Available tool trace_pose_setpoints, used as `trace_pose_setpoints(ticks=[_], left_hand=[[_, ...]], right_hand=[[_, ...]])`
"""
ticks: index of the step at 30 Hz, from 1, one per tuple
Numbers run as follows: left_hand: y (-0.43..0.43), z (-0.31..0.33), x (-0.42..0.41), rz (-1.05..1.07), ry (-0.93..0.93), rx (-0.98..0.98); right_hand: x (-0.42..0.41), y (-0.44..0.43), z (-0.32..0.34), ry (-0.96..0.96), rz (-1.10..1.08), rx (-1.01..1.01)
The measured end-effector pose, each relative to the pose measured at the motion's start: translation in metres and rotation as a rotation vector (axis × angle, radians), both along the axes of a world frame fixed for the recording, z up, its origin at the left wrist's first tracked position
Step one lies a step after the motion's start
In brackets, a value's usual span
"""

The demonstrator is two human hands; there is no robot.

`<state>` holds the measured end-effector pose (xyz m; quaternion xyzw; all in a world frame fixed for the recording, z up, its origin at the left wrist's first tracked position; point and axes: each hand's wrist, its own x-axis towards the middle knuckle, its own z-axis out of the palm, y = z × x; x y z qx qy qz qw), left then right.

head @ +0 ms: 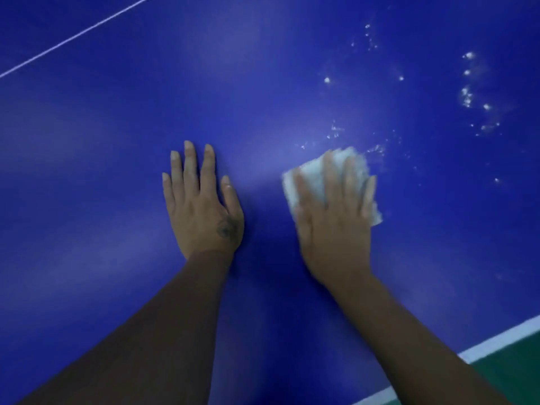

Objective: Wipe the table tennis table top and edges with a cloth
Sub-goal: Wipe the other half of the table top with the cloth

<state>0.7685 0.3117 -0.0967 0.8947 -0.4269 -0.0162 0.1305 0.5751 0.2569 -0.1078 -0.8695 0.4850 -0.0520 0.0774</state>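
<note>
— Where's the white folded cloth point(314, 175)?
— On the blue table tennis table top point(263, 83), under the right hand point(336, 220), whose flat, blurred fingers seemingly press it. There are white specks point(467, 95) at two o'clock. The left hand point(201, 209) lies flat, holding nothing.

One glossy blue bench point(117, 171) fills the view. On it are two bare hands, the left hand point(201, 206) and the right hand point(336, 223), and one folded white cloth point(312, 171). Two white painted lines show: one thin line point(79, 35) at the far left and one broad border stripe point(496, 340) at the near right. The scattered white specks point(467, 95) are too many to count. One green patch of floor point(502, 372) shows.
</note>
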Motion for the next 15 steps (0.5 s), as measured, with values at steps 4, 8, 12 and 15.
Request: trace_pose_setpoints(ticks=[4, 8, 12, 15], left_hand=[[-0.002, -0.004, 0.003, -0.014, -0.007, -0.050], [0.000, -0.008, 0.004, -0.020, 0.013, -0.078], [0.000, -0.008, 0.004, -0.019, 0.018, -0.080], [-0.001, -0.008, 0.003, -0.011, 0.017, -0.074]], right_hand=[[-0.001, 0.033, -0.002, -0.101, 0.477, 0.091], [0.019, -0.068, -0.004, -0.109, 0.353, -0.031], [0.034, -0.108, 0.000, -0.053, 0.068, -0.015], [0.033, -0.060, 0.000, -0.081, 0.420, -0.020]])
